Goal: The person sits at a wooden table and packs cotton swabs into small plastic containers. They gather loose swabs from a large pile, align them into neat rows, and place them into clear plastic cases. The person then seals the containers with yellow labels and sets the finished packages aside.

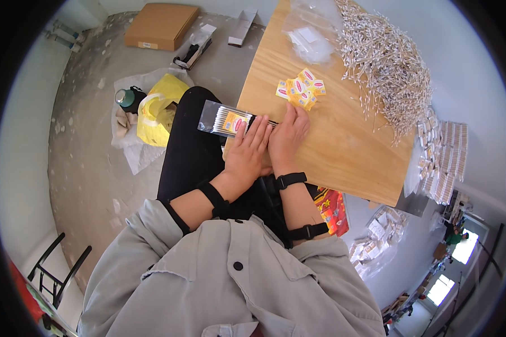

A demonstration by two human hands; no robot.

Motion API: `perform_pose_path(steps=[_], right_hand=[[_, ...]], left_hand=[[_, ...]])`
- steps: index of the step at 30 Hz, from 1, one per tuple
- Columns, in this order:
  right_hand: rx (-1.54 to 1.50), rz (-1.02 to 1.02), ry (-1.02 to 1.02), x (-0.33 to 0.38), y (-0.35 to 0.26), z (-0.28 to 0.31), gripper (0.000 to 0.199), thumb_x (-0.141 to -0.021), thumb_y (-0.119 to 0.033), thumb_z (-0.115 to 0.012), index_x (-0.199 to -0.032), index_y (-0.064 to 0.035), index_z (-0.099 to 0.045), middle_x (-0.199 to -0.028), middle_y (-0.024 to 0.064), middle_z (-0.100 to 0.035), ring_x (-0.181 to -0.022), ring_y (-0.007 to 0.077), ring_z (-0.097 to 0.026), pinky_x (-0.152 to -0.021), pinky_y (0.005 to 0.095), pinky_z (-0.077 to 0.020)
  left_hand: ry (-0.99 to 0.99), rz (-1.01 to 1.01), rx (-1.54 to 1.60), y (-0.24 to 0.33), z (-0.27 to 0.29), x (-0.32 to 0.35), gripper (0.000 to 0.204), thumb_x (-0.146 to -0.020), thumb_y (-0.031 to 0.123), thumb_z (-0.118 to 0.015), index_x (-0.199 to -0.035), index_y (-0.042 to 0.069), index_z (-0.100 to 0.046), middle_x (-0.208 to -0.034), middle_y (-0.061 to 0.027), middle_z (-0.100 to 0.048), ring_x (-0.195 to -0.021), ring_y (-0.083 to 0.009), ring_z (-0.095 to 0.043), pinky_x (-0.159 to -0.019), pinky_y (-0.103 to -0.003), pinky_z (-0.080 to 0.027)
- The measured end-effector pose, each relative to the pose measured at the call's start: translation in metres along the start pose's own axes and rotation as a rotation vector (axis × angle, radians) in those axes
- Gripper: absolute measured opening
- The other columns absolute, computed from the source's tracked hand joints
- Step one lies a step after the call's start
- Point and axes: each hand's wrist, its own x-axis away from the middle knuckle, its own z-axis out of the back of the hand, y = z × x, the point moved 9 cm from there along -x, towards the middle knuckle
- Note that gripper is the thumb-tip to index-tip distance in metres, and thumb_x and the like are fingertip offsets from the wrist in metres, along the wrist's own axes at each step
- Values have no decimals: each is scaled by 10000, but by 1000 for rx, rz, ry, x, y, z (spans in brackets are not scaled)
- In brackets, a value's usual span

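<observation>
A clear bag of cotton swabs [215, 124] with a yellow label card [230, 122] lies at the left edge of the wooden table [343, 143], its end sticking out past the edge. Over the bag my left hand [246, 150] rests palm down, fingers stretched flat across the card and the swabs. Close against it, my right hand [288, 135] lies on the tabletop with fingers extended, beside the dark swab ends that show between both hands. Just beyond the right fingertips is a small pile of yellow and white label cards [302, 89].
A large heap of loose cotton swabs [385, 62] covers the table's far right. Empty clear bags [310, 42] lie at its far end. Packed bundles [444, 157] stand at the right. On the floor sit a yellow plastic bag [157, 115], a bottle [128, 98] and a cardboard box [162, 25].
</observation>
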Motion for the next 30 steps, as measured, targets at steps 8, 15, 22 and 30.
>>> perform_pose_path(steps=[8, 15, 22, 30], right_hand=[[-144, -68, -27, 0, 3, 3, 412, -837, 3, -524, -1249, 4, -519, -1201, 179, -489, -1177, 369, -447, -1013, 476, -353], [-49, -43, -22, -2, 1, -1, 399, -834, 14, -533, -1231, -22, -545, -1182, 159, -493, -1161, 353, -460, -1007, 460, -360], [-38, -60, -5, -2, 3, -1, 457, -784, 45, -554, -1231, -50, -563, -1175, 150, -494, -1154, 343, -472, -1006, 454, -366], [-52, -64, -3, -4, 1, -2, 368, -835, -30, -536, -1201, -44, -571, -1143, 140, -503, -1141, 337, -465, -998, 445, -365]], left_hand=[[53, -10, 109, -3, 3, -1, 1061, -736, 662, -617, -1490, -9, -292, -1587, -150, -216, -1489, -271, -146, -1187, -530, -46], [239, 165, 248, -55, 36, 7, 1026, -678, 355, -822, -1488, 17, -291, -1561, -187, -238, -1475, -334, -178, -1152, -588, -138], [318, 126, 269, -66, 46, -2, 905, -713, 247, -804, -1461, 20, -346, -1549, -178, -257, -1466, -360, -184, -1145, -600, -142], [196, -47, 194, -22, 29, -2, 841, -782, 355, -731, -1464, 37, -353, -1561, -121, -290, -1474, -285, -203, -1159, -567, -143]])
